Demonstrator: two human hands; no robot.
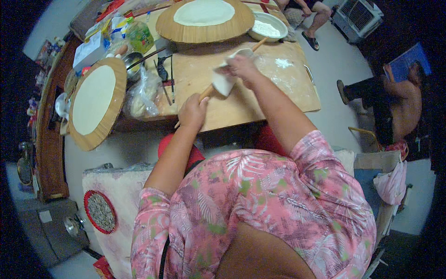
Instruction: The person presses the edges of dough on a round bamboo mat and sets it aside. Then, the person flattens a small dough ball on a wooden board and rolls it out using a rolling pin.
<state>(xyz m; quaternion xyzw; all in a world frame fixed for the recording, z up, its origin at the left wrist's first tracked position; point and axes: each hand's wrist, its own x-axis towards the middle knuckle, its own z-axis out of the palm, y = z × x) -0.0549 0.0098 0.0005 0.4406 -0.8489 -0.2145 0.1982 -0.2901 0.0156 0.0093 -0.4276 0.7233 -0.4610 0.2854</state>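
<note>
My left hand [193,112] is closed around the near end of a wooden rolling pin [208,91], which slants across the wooden board [223,115]. Sheet dough [223,84] is wrapped about the pin's middle. My right hand [244,69], blurred, lies on the dough further up the pin; its exact grip cannot be told. Loose flour [283,63] is scattered on the board's right part. Beyond the board, a round rolled dough sheet [204,12] lies on a round woven straw mat [205,34], beside a bowl [267,37] of flour.
Left of the board are a plastic bag of dough [141,101], a metal bowl [134,64] and another straw mat [120,85] with a dough sheet [94,100], jutting past the table edge. Two people sit to the right, one with a blue board [407,62].
</note>
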